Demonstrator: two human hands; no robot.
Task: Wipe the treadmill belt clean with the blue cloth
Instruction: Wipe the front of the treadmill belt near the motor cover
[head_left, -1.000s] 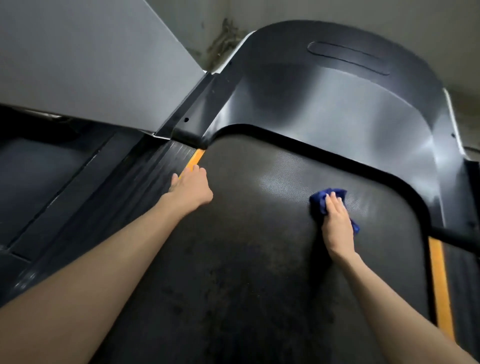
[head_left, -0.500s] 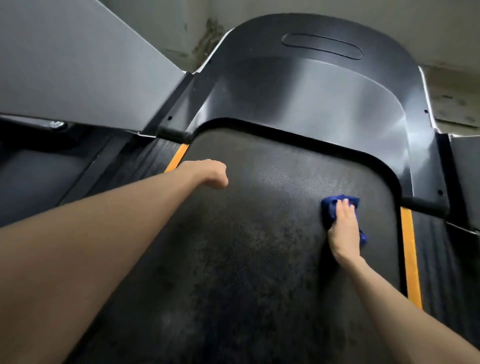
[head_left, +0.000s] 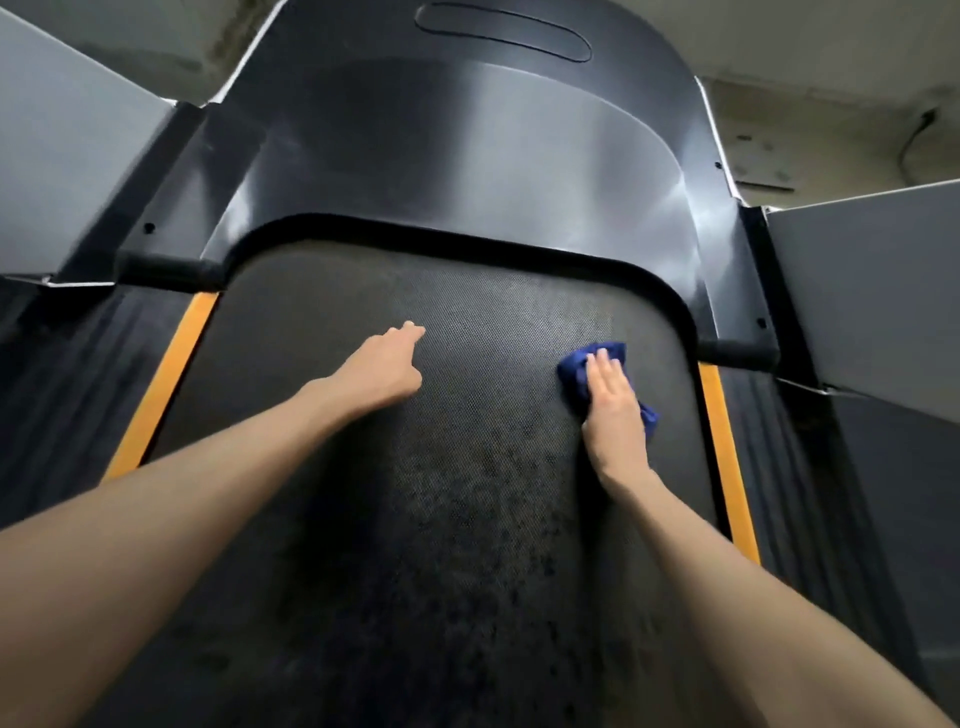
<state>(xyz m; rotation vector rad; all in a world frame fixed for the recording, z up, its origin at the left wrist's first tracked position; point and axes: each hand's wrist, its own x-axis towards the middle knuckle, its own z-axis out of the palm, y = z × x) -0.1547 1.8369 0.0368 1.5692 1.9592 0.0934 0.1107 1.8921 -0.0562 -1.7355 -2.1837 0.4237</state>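
The right hand lies flat on the blue cloth, fingers straight and together, pressing it onto the treadmill belt near the belt's front right corner, just inside the orange strip along the right edge. The left hand is out over the front left part of the belt with its fingers stretched forward and holding nothing; whether it bears on the surface cannot be told. The step in hand looks like wiping the front end, where the textured surface appears cleaner than the mottled, dusty area nearer the person. To do it well, press evenly through the whole palm, work in overlapping strokes across from the right edge to the left, and stop short of the gap under the black motor cover so the cloth does not snag. The cloth is bunched, not spread; its long axis runs diagonally under the palm, one end pointing toward the motor cover past the fingertips, the other showing at the hand's right side toward the orange strip
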